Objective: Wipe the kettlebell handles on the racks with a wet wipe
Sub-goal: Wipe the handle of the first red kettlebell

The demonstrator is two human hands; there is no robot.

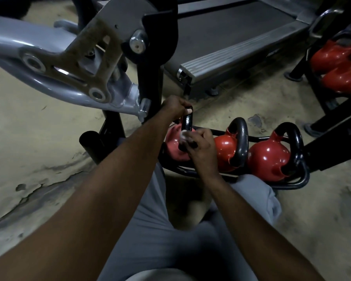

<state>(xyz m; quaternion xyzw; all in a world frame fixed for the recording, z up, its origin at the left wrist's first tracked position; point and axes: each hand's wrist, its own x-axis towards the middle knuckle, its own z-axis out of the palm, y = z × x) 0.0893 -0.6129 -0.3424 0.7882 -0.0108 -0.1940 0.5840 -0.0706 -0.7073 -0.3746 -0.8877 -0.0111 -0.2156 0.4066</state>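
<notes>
Three red kettlebells with black handles lie in a low black rack (300,184) on the floor. My left hand (175,108) grips the top of the leftmost kettlebell's handle (187,122); its red body (173,146) shows below. My right hand (201,144) presses a white wet wipe (184,136) against the lower part of that same handle. The middle kettlebell (225,153) and the right kettlebell (268,159) lie untouched beside it.
A grey exercise machine frame (55,63) looms at the upper left, its black post just left of my left hand. A treadmill deck (231,47) lies behind. A second rack with red kettlebells (338,65) stands at the right. My grey-trousered knees are below.
</notes>
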